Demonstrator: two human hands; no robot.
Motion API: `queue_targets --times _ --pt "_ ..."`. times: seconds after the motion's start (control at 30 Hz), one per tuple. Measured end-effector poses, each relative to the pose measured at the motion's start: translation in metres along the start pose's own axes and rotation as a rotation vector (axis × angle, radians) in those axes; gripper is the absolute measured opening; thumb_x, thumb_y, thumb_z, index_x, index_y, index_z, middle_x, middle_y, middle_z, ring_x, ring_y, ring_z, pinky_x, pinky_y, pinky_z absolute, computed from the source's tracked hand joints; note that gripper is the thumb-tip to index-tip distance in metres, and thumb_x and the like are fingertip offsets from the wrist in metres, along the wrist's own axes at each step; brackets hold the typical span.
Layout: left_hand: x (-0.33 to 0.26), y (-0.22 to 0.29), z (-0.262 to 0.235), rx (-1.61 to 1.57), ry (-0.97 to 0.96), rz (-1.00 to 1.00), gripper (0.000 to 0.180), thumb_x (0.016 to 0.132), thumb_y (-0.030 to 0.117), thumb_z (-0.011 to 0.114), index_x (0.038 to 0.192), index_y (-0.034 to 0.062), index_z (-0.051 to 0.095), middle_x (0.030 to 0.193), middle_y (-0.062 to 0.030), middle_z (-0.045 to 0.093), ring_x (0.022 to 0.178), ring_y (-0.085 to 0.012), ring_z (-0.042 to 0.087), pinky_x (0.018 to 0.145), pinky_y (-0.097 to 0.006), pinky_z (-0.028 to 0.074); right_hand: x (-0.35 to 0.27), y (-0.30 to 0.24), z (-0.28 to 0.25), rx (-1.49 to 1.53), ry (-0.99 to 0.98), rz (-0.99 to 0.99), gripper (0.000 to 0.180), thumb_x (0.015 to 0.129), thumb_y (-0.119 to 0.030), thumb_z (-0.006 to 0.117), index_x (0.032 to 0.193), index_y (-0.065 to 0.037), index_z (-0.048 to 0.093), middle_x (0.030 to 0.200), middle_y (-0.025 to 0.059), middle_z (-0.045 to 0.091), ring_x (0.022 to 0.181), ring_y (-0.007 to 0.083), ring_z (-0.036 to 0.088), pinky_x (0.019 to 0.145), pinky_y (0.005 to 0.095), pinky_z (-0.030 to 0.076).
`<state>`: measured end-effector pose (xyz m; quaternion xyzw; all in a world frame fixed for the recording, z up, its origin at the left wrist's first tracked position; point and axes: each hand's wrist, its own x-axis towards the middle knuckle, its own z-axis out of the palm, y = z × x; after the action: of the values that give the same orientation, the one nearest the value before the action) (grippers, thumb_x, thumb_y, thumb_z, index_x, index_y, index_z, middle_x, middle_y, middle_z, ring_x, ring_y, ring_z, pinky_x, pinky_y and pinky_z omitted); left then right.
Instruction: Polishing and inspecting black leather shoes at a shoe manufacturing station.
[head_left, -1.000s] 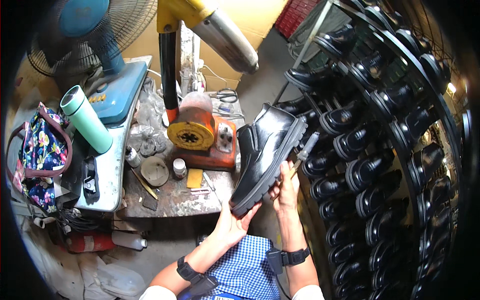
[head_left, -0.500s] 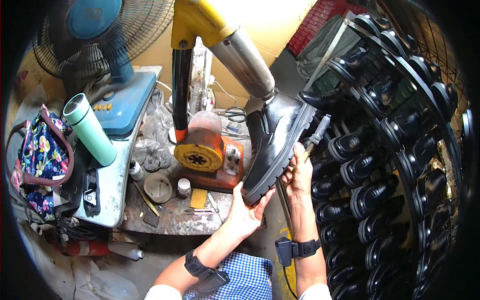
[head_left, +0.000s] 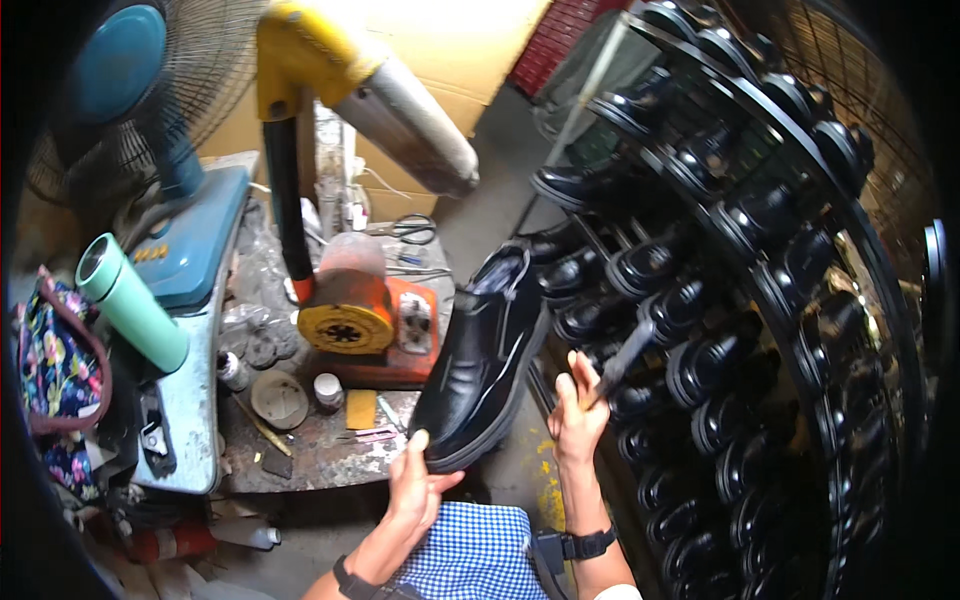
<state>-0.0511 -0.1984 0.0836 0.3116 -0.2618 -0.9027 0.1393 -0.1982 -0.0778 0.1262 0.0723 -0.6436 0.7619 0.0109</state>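
Now, left hand [head_left: 407, 495]: fingers pinching the black shoe [head_left: 468, 365] by its toe, at the surface's [head_left: 335, 465] front right corner.
Right hand [head_left: 580, 420]: fingers curled round a slim tool [head_left: 627, 354], blurred.
Risk: your toe-only pinch, if loosened, could drop the shoe.
Dish [head_left: 281, 422], front edge: contents unclear.
White bottle [head_left: 328, 394]: contents hidden.

Mint-green cylindrical flask [head_left: 135, 305] is standing on pale blue tabletop [head_left: 195, 410]; navy floral fabric bag [head_left: 62, 370] is resting just left. Blue fan with round wire cage [head_left: 118, 65] is standing behind. Dark-handled scissors [head_left: 413, 229] are lying near tan cardboard sheet [head_left: 440, 50].
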Motion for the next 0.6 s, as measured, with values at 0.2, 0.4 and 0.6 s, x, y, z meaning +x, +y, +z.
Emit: queue_targets --times 0.2,0.4,0.6 --pt "-0.023 -0.019 -0.024 0.35 0.001 0.214 0.043 0.085 0.027 0.057 0.113 -0.002 0.043 0.099 -0.0123 0.057 0.076 -0.0194 0.063 0.049 -0.026 0.057 -0.047 0.004 -0.067 -0.593 -0.232 -0.025 0.058 0.074 0.003 0.067 0.126 0.002 0.043 0.127 0.0087 0.049 0.078 0.0021 0.052 0.061 0.0155 0.042" --pt "-0.043 -0.034 -0.021 0.354 -0.086 0.191 0.045 0.082 0.024 0.062 0.112 -0.0009 0.04 0.1 -0.0119 0.055 0.078 -0.0187 0.061 0.052 -0.028 0.057 -0.093 0.004 -0.064 -0.614 -0.141 -0.07 0.074 0.07 -0.023 0.077 0.13 0.001 0.039 0.086 0.0029 0.06 0.061 0.0054 0.044 0.058 0.0217 0.042" --pt "-0.059 -0.067 -0.016 0.433 -0.165 0.329 0.047 0.075 0.007 0.068 0.11 -0.0004 0.038 0.1 -0.0096 0.054 0.083 -0.0132 0.057 0.068 -0.023 0.05 -0.095 -0.017 -0.053 -0.552 -0.114 0.094 0.066 0.068 -0.015 0.078 0.121 -0.003 0.04 0.098 0.0029 0.057 0.08 0.0063 0.053 0.065 0.0196 0.045"
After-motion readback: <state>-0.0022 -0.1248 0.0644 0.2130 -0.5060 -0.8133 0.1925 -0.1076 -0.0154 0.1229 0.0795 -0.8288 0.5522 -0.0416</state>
